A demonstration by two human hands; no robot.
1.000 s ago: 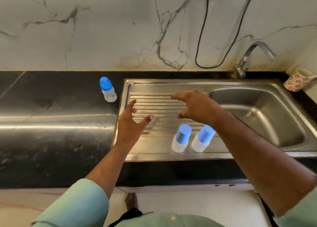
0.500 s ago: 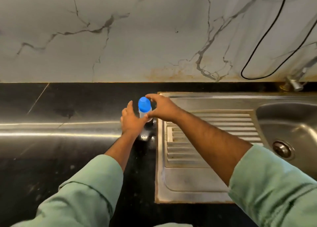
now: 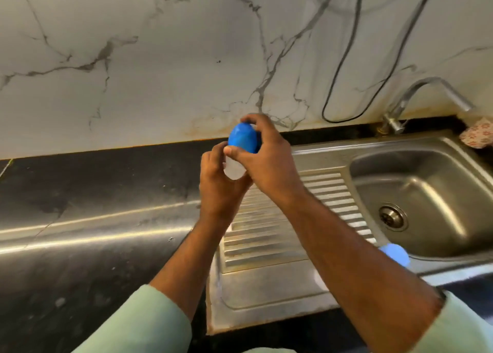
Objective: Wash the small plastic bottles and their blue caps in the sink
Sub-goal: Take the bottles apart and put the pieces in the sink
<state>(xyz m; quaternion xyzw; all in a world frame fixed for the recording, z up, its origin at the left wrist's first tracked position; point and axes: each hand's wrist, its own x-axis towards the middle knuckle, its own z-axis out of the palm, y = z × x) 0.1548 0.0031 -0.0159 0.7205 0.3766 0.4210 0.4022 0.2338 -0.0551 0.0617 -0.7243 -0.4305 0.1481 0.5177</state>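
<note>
A small clear plastic bottle (image 3: 234,170) with a blue cap (image 3: 242,139) is held up in the air over the left end of the drainboard. My left hand (image 3: 217,186) grips the bottle's body from below. My right hand (image 3: 266,158) curls its fingers and thumb round the blue cap. A second bottle's blue cap (image 3: 394,254) shows, blurred, behind my right forearm at the sink's front edge; its body is mostly hidden.
The steel sink (image 3: 426,198) has a ribbed drainboard (image 3: 266,246) and a basin with a drain. A tap (image 3: 416,99) stands at the back right, a flowered cup (image 3: 477,136) beside it. Black counter (image 3: 93,219) lies to the left; a black cable (image 3: 344,59) hangs on the marble wall.
Both hands reached to the bottle on the counter, took hold of it and lifted it. It is now held up over the drainboard, with the right hand wrapped round the cap.
</note>
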